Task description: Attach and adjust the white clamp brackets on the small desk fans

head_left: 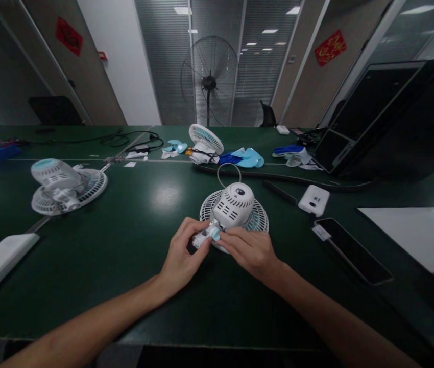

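A small white fan lies face down on the green table, its round grille beneath the motor housing. At its near left side is a white clip part with a light blue knob. My left hand grips the white clip part between thumb and fingers. The fingers of my right hand are closed on the light blue knob, close to the left fingertips.
A second fan lies at the left, a third behind. A white power bank, a phone and a white board are at the right. A black tube crosses behind; a white box is at near left.
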A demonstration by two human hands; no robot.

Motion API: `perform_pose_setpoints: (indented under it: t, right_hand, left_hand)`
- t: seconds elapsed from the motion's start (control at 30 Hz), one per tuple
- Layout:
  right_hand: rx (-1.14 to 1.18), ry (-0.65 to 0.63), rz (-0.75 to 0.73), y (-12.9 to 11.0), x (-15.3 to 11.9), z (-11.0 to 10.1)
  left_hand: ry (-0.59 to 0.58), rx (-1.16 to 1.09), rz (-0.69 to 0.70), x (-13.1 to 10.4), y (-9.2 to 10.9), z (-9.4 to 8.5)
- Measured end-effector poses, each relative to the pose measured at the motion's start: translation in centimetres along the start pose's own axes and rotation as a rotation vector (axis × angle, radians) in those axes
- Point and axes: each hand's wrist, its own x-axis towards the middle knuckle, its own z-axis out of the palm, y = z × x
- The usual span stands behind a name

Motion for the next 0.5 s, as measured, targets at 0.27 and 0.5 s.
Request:
perform_pose_setpoints:
  t: [0.27,0.5]
  right_hand:
    - [-0.04,-0.069,0.118,-0.8,0.6,0.4]
    - [-0.058,-0.113,-0.003,0.3,-0.3,-0.3]
  left_hand:
    - [-0.01,0.012,0.006,0.0,0.1,0.0]
    - [-0.012,-0.01,0.01,0.3,0.1,-0.2]
